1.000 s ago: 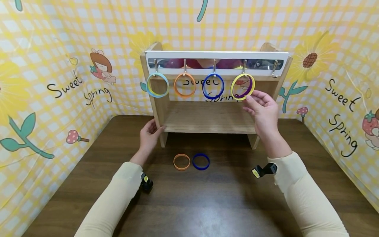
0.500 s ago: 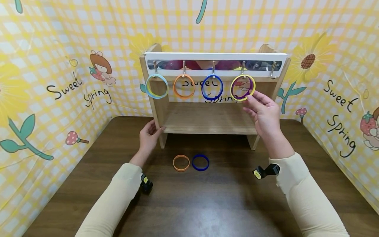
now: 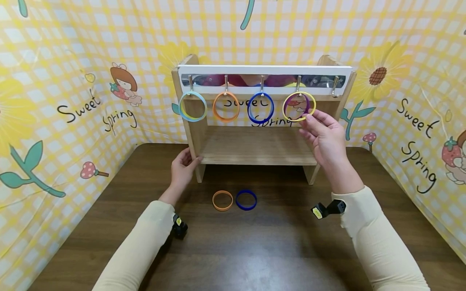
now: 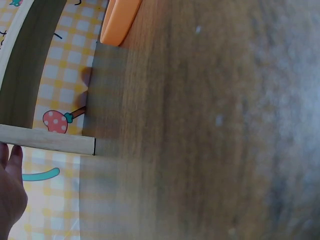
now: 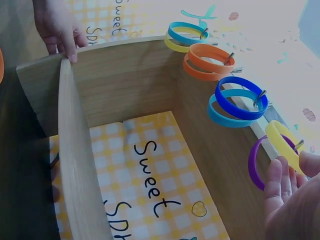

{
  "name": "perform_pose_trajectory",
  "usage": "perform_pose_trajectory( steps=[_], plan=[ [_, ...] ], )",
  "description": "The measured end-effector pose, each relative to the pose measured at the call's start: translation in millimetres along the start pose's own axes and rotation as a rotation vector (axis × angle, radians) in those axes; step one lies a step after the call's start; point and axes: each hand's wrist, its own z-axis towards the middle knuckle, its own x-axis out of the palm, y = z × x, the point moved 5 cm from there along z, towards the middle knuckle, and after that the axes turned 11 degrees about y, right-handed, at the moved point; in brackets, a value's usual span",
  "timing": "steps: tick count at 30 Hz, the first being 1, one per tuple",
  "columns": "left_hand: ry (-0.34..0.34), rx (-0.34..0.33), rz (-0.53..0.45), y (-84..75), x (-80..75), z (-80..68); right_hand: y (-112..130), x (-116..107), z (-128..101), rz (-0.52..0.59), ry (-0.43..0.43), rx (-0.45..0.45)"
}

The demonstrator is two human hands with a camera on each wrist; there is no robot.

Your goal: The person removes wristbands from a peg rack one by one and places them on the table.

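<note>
My right hand (image 3: 329, 141) pinches the lower right edge of a yellow wristband (image 5: 281, 142) at the fourth hook (image 3: 299, 83) of a wooden rack (image 3: 255, 147). A purple wristband (image 5: 255, 165) hangs behind the yellow one on this hook. In the right wrist view, the hook tip shows inside the yellow band. At the rack's lower left, my left hand (image 3: 182, 167) holds the side panel (image 4: 55, 141), thumb in front. From the other hooks hang light blue over yellow bands, orange bands (image 5: 207, 51), and a dark blue band (image 5: 235, 110) with a light blue one (image 5: 220, 117).
On the brown table (image 3: 255, 250), in front of the rack, lie an orange wristband (image 3: 223, 201) and a dark blue wristband (image 3: 246, 200). The rightmost hook (image 3: 335, 87) carries no band. Checked yellow cloth (image 3: 255, 40) surrounds the table at the back and sides.
My right hand has shifted slightly right, drawing the yellow band's right side outward so it stands apart from the purple one. My left hand stays on the rack.
</note>
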Motion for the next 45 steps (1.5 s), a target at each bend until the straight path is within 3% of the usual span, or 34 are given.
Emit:
perform_pose_trajectory(
  steps=[6, 16, 29, 45],
  plan=[
    [-0.001, 0.011, 0.004, 3.6, -0.8, 1.1, 4.0, 2.3, 1.7, -0.003, -0.016, -0.014],
    [-0.003, -0.009, 0.001, -0.1, -0.1, 0.0, 10.5, 11.8, -6.3, 0.035, 0.046, -0.013],
    [-0.007, 0.003, 0.005, -0.1, -0.9, -0.1, 8.3, 22.8, -22.1, -0.102, 0.130, 0.026],
    [0.004, -0.003, 0.009, -2.5, 0.4, -0.6, -9.1, 12.7, -40.0, -0.176, 0.179, 0.094]
  ],
)
